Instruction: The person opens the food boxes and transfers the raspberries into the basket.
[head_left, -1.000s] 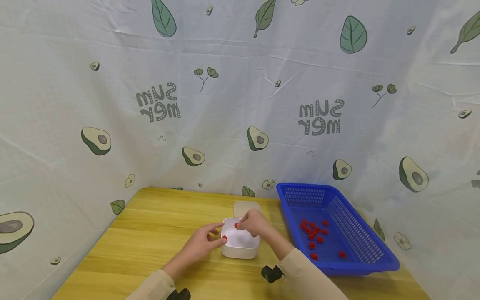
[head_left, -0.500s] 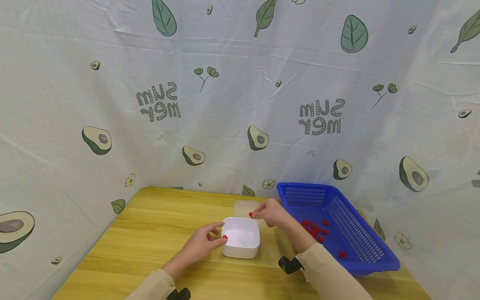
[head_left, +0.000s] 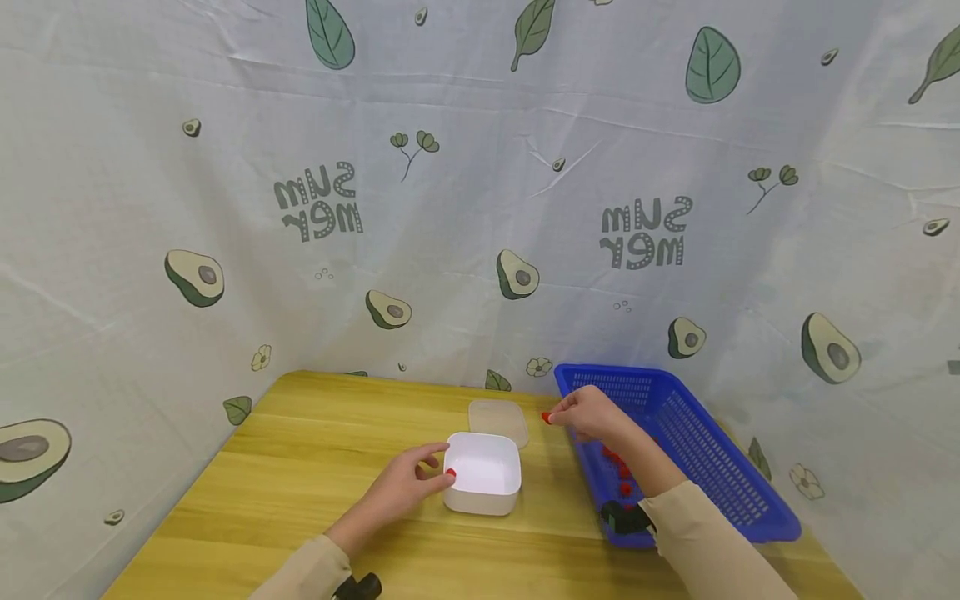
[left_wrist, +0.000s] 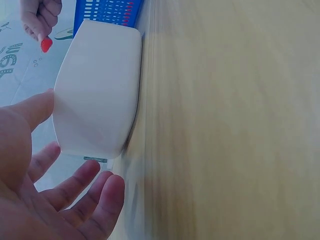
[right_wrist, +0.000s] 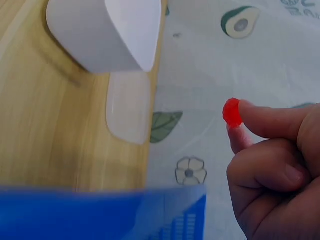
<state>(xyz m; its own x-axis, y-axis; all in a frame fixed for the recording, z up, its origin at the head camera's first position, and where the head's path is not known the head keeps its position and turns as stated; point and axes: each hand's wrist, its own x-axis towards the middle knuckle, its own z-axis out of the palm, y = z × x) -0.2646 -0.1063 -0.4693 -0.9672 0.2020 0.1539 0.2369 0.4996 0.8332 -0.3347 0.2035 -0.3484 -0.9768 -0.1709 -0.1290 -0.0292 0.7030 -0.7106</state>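
My left hand [head_left: 405,483] rests beside the square white box [head_left: 482,502], its thumb and index fingertip at the rim and the other fingers spread loosely. A spot of red shows at the left thumb tip in the head view; the left wrist view has no red there. My right hand [head_left: 592,412] pinches a small red raspberry [right_wrist: 232,113] between thumb and index finger, the other fingers folded in. It hangs in the air between the box and the blue basket [head_left: 738,446]. The visible part of the box's inside is bare white.
Several red raspberries [head_left: 626,489] lie in the blue basket at the right, partly hidden by my right forearm. A flat translucent lid [head_left: 498,421] lies behind the box on the wooden table [head_left: 337,425]. A printed curtain [head_left: 450,208] closes off the back.
My right hand has moved from over the box to the right, past the lid to the basket's left edge, with the raspberry still pinched. The left hand and box have stayed put.
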